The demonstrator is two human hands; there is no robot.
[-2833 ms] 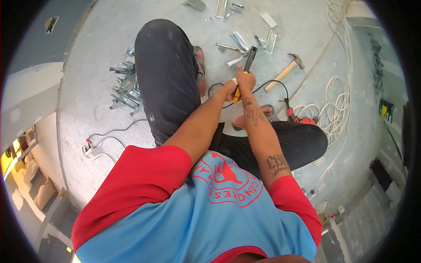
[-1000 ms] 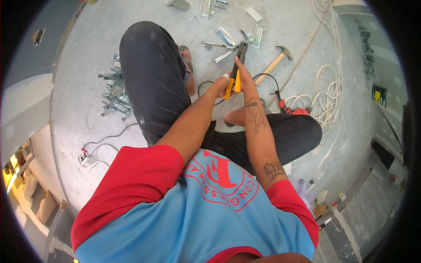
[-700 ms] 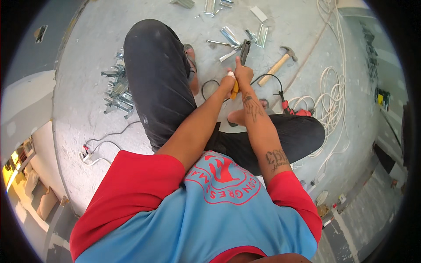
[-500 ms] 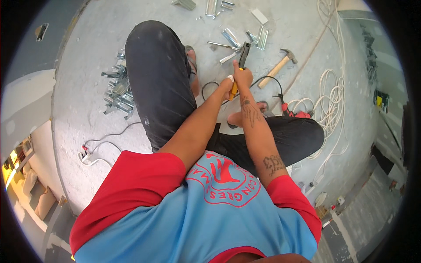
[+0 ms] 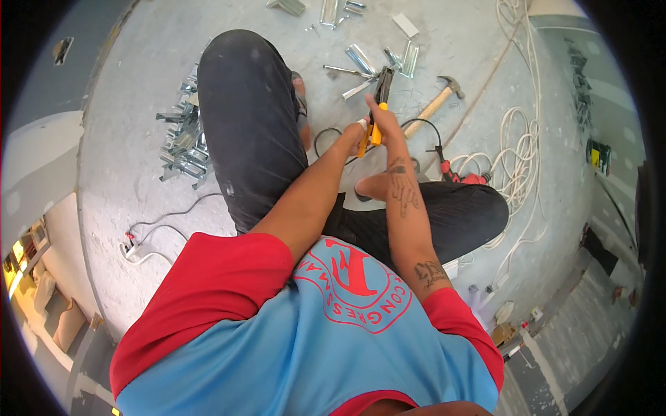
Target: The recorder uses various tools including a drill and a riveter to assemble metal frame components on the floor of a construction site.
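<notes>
The grey floor (image 5: 139, 173) is carrying a heap of cut metal channels (image 5: 185, 142) on the left, a claw hammer (image 5: 429, 109) and a coil of white cable (image 5: 520, 149) on the right. The left hand (image 5: 355, 134) and the right hand (image 5: 386, 121) are gripping yellow-handled pliers (image 5: 381, 91) between them, above the floor, the dark head (image 5: 385, 75) pointing toward loose metal strips (image 5: 359, 60); whether it is touching them is unclear.

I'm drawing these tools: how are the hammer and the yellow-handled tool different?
The hammer has one wood-coloured handle; the yellow-handled tool has two yellow ones.
The hammer lies on the floor; the yellow-handled tool is held by the left hand and right hand.
Both have handles at the near end.
</notes>
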